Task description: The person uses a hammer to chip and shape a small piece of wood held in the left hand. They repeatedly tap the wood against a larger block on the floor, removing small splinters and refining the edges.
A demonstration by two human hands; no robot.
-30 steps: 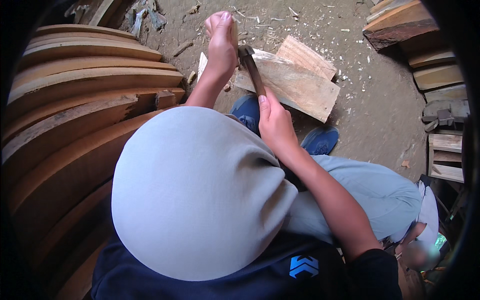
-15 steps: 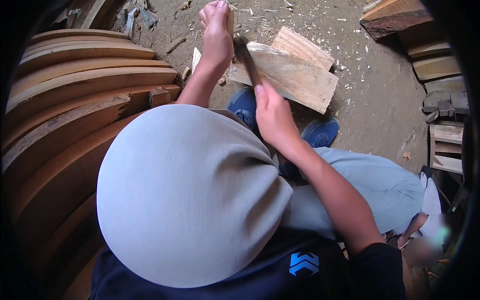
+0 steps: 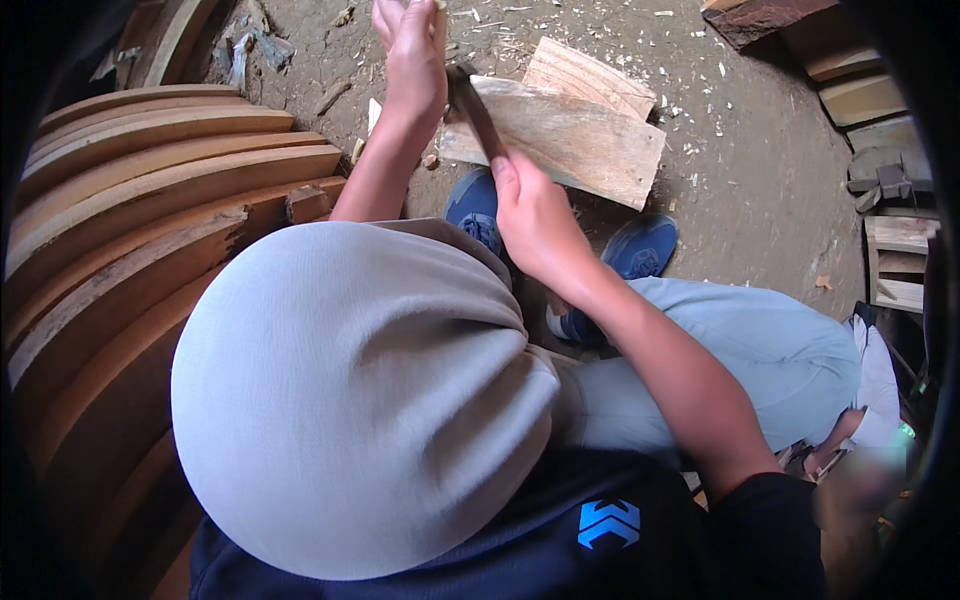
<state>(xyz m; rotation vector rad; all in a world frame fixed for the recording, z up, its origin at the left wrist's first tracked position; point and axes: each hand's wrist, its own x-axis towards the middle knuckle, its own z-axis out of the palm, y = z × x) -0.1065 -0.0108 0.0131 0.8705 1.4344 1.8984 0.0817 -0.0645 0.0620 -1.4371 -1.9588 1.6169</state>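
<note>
At the upper edge my left hand (image 3: 415, 62) is closed round a narrow piece of wood (image 3: 440, 32), most of it hidden by the fingers or cut off by the frame. My right hand (image 3: 538, 212) grips the brown handle of what looks like a hammer (image 3: 482, 122). Its dark head lies close to my left wrist. Under the tool a pale, weathered board (image 3: 590, 150) lies flat on the ground, overlapping a second, lighter board (image 3: 590, 78). My left knee, in light grey cloth, fills the lower middle.
Several curved planks (image 3: 180, 160) are stacked along the left. Wood chips are scattered over the dirt floor (image 3: 745, 210). More timber (image 3: 868, 105) stands at the right rim. My blue shoes (image 3: 640, 245) are beside the boards. Another person (image 3: 850, 450) is partly visible, blurred, at the lower right.
The whole view has shifted slightly, so hands and boards sit a little further left and higher. Both grips are the same, and the tool's head stays beside my left wrist.
</note>
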